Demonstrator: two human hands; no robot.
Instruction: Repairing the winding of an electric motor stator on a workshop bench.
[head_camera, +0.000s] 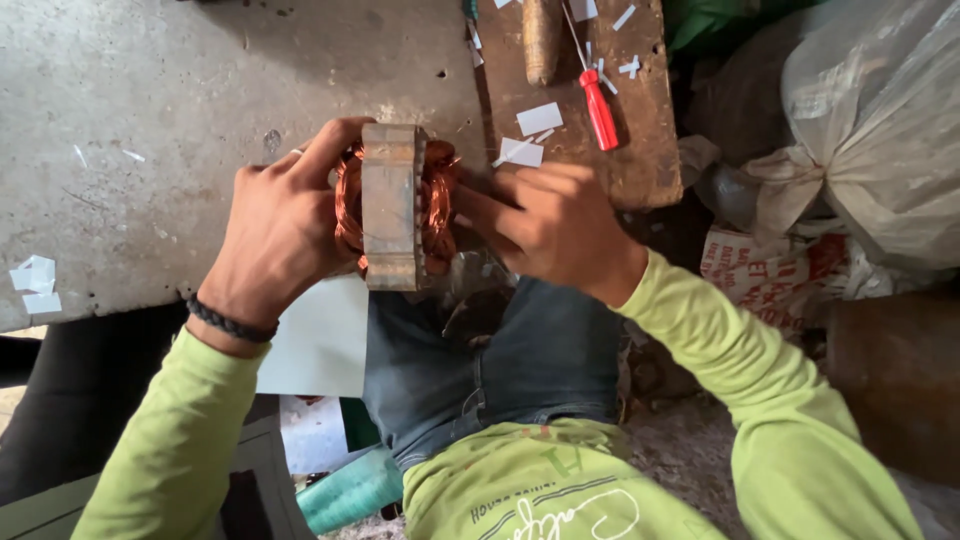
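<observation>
Both hands grip a grey laminated-steel motor stator wound with copper wire (393, 205) at the near edge of the grey concrete desk (150, 120): the left hand (280, 225) clasps its nine o'clock side, the right hand (545, 222) presses fingertips into the copper coils at three o'clock. Coils bulge from both faces, so winding looks largely in place, though tucking and binding appear unfinished. At one o'clock a red-handled screwdriver (598, 105) lies on a worn wooden board (640, 150) among white paper slips (538, 118)
</observation>
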